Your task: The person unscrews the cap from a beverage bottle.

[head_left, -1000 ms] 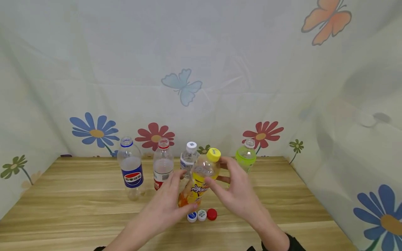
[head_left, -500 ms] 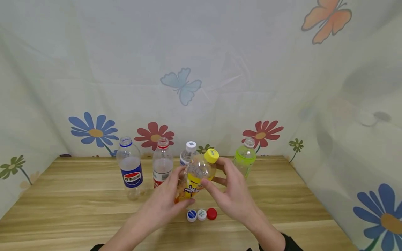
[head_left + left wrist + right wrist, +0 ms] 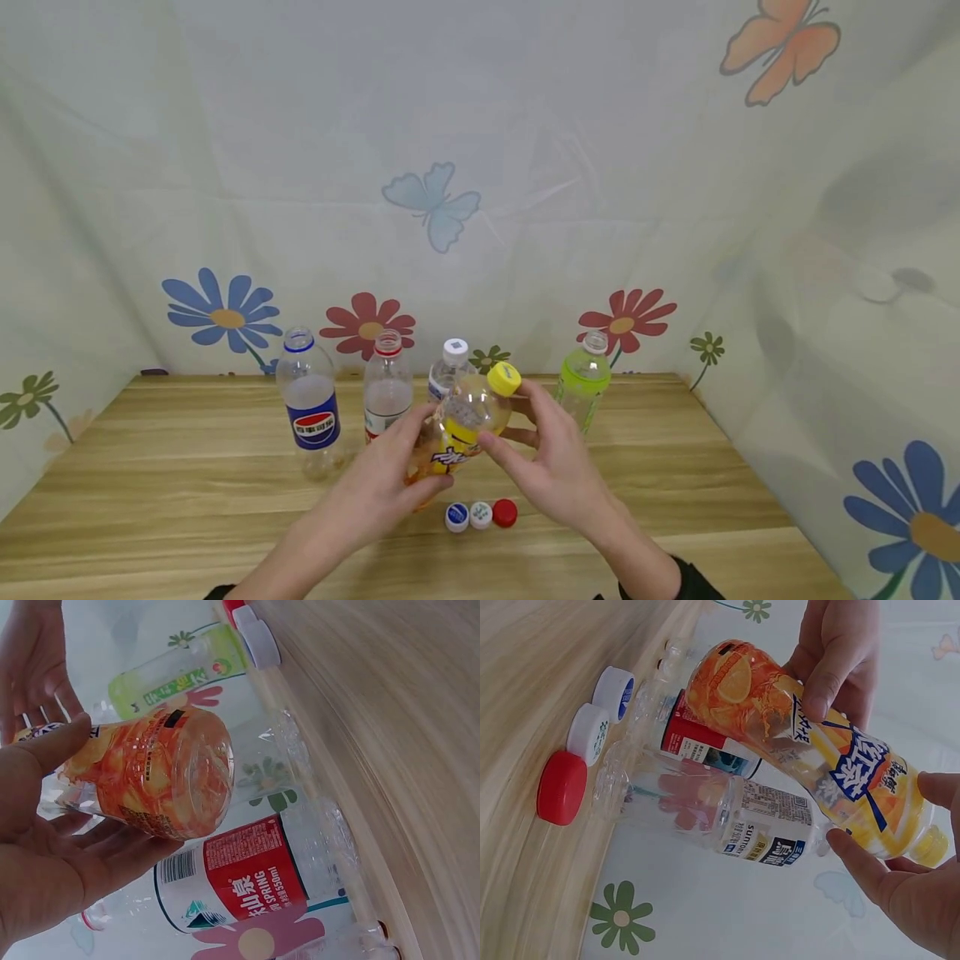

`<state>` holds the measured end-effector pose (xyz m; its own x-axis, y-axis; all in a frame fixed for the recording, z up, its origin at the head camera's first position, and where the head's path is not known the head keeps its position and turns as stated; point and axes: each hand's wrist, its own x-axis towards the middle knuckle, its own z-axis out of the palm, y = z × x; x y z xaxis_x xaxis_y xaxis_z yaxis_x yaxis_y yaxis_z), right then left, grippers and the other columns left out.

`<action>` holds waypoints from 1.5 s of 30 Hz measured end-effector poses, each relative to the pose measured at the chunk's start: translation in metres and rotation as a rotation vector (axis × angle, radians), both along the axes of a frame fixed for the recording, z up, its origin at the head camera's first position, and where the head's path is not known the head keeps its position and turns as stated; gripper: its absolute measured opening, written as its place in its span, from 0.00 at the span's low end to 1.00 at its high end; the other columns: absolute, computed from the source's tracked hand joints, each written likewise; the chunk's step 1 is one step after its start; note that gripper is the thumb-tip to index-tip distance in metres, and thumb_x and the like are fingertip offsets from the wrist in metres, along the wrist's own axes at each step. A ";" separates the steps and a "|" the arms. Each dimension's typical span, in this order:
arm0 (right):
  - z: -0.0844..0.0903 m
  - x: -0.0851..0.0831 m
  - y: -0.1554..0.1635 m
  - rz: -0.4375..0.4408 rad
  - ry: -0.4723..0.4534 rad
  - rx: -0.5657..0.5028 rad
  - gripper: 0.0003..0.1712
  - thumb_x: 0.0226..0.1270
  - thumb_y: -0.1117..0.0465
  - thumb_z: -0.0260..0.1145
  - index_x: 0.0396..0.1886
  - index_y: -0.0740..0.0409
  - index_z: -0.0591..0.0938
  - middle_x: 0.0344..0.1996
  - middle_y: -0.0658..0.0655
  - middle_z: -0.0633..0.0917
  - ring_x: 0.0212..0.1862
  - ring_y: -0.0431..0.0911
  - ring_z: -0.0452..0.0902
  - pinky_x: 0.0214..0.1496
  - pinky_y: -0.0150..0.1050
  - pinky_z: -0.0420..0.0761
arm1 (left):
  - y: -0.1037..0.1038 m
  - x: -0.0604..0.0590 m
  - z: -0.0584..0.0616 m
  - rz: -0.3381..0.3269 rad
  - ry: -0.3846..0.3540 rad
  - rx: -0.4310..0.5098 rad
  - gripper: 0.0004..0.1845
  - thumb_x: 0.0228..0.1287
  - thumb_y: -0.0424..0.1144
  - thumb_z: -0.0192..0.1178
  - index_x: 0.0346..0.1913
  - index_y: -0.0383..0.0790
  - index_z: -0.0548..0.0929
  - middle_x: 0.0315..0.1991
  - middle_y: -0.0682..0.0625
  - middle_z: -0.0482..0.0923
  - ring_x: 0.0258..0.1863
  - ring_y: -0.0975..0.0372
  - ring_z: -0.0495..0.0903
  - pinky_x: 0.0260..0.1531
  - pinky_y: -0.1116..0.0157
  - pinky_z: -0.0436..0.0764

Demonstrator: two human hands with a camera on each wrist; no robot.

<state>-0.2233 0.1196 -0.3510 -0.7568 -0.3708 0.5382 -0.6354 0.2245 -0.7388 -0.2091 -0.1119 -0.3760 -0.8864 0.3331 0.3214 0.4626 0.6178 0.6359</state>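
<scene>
A clear bottle [image 3: 463,421] with an orange-and-yellow label is held tilted above the table, its yellow cap [image 3: 504,379] on the neck and pointing up to the right. My left hand [image 3: 378,471] grips its lower body, thumb in front and fingers behind. With thumb and fingers, my right hand [image 3: 558,471] holds the upper part just below the cap. In the left wrist view the bottle's base [image 3: 206,780] faces the camera. The right wrist view shows the label [image 3: 855,769] between both hands.
Behind stand a blue-label bottle [image 3: 313,425] and a red-and-white-label bottle [image 3: 388,396], both uncapped. A white-capped bottle [image 3: 450,367] and an uncapped green-label bottle [image 3: 585,375] stand farther right. Blue-and-white [image 3: 457,517], white [image 3: 481,514] and red [image 3: 505,512] caps lie in a row in front.
The held bottle has tilted further over, its base swinging left. Both hands have shifted slightly left with it. The standing bottles and loose caps stay put.
</scene>
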 end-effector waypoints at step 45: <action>0.004 -0.005 0.016 -0.252 0.079 0.191 0.04 0.73 0.58 0.70 0.40 0.53 0.88 0.27 0.42 0.82 0.28 0.40 0.76 0.28 0.34 0.80 | -0.021 0.005 0.005 0.095 0.051 -0.236 0.42 0.49 0.39 0.83 0.68 0.58 0.75 0.53 0.56 0.82 0.42 0.63 0.79 0.44 0.59 0.84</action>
